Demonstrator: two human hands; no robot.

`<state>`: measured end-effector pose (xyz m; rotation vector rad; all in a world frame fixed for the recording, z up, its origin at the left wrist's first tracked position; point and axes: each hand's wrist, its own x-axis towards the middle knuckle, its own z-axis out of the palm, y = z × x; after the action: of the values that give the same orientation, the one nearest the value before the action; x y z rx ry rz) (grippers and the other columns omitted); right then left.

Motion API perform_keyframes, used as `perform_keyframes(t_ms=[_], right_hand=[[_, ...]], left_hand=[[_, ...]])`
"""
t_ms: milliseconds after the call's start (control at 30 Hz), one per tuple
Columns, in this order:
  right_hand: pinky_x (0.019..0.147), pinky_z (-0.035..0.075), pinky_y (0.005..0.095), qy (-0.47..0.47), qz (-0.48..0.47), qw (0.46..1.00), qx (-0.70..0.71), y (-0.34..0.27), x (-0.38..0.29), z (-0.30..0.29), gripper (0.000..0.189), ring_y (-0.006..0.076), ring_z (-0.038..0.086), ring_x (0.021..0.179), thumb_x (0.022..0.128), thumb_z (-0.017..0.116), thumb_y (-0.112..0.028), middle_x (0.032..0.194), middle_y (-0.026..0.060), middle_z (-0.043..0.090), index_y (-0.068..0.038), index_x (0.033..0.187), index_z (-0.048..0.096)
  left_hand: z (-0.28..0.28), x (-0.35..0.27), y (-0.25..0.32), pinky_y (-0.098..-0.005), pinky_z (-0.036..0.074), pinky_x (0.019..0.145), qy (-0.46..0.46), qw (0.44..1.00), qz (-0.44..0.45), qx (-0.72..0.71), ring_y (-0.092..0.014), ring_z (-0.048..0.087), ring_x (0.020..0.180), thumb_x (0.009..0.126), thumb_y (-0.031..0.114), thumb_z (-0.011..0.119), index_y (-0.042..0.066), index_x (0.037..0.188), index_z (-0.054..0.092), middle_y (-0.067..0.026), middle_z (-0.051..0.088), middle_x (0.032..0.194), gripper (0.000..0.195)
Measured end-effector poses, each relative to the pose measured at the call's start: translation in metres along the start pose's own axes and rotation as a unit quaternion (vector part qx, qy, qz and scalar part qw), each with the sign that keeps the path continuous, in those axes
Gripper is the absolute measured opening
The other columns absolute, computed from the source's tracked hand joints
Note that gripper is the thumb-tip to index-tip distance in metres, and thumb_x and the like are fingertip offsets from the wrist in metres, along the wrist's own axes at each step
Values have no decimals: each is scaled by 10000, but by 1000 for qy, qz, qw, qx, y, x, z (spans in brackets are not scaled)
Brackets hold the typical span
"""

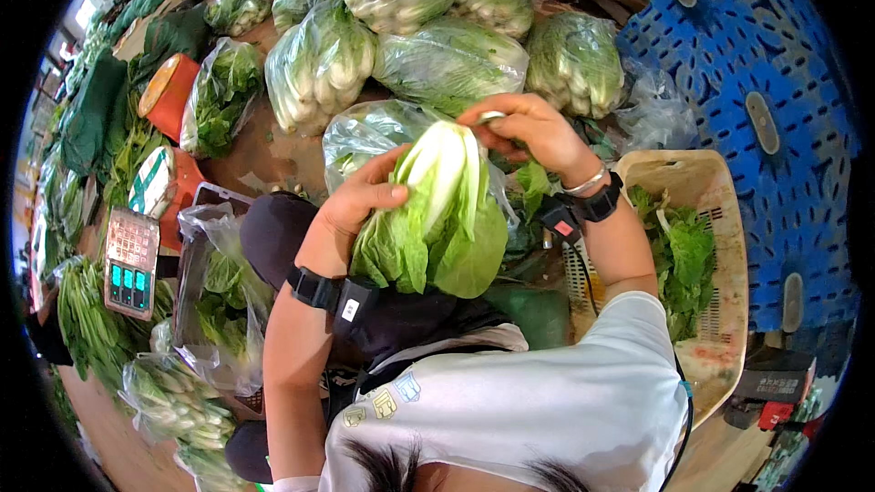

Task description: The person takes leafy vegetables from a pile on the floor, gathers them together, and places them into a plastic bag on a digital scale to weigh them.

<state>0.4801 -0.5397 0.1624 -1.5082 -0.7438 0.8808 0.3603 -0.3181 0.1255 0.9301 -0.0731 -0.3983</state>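
A head of leafy green cabbage (pixel 444 219), with pale stems at its top and leaves hanging down, is held over my lap. My left hand (pixel 372 191) grips its side, thumb across the stems. At the stem end is my right hand (pixel 516 130), its fingers curled round a small metal thing, partly hidden, perhaps a blade or a ring. A loose green leaf (pixel 534 181) hangs just below my right hand. Behind the cabbage lies an open clear plastic bag (pixel 355 140) with greens in it.
Several plastic bags of white-stemmed greens (pixel 321 68) lie ahead. On the right stand a cream plastic basket (pixel 731 273) of leaves and a blue plastic pallet (pixel 786 150). A lined crate (pixel 184 294), a digital scale (pixel 132 263) and orange stools (pixel 181 99) stand left.
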Motion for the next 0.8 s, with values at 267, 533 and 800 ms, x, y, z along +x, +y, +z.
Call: perform_keyframes(t_ms=[267,533,800], right_hand=[[755,465,362,124,-60,917,-375,5,19,22,475,321,610,847,773,650,-322,920,230,615,45,1062,563],[679,463,369,62,-74,889,-448,28,11,13,321,310,605,746,779,578,-171,843,202,616,5,1047,577],[681,466,414,137,-104,868,-465,10,-47,-19,288,350,591,731,755,477,-96,831,200,612,-62,1018,591]], left_hand=[[-30,21,-9,-308,432,866,77,963,14,257,-192,533,1030,821,243,620,-62,1252,395,-115,529,1159,574],[2,37,-3,-381,429,850,101,736,17,669,-358,518,1022,592,258,772,81,1212,464,-209,519,1129,715],[-41,25,4,-326,395,917,78,932,49,351,-202,526,1015,605,148,767,2,1197,460,-74,565,1089,682]])
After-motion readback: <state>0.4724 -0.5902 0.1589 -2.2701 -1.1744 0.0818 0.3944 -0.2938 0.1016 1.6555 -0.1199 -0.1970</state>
